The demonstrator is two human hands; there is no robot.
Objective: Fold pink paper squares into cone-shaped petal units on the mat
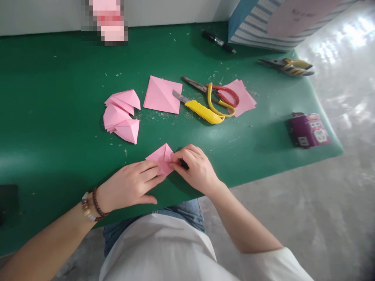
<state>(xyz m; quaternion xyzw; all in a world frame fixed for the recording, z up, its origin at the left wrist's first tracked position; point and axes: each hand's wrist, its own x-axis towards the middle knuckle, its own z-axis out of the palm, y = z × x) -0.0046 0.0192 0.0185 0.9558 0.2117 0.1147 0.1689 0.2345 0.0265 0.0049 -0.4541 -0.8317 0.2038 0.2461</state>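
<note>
A small folded piece of pink paper (163, 154) lies on the green table close to its front edge. My left hand (133, 182) rests flat with fingers outstretched, its fingertips pressing on the paper's left side. My right hand (195, 166) pinches the paper's right corner between thumb and fingers. Further back sit several folded pink paper pieces (121, 113) in a loose group. Beside them is a stack of creased pink paper squares (162, 93). The blade tip of a yellow utility knife (205, 112) lies over that stack.
Scissors (222, 99) with red and yellow handles lie partly on more pink paper (244, 97). A black pen (218, 41), pliers (288, 66) and a small purple box (310, 130) are further off. A striped box (263, 29) stands at the back right. Paper scraps dot the table (58, 117).
</note>
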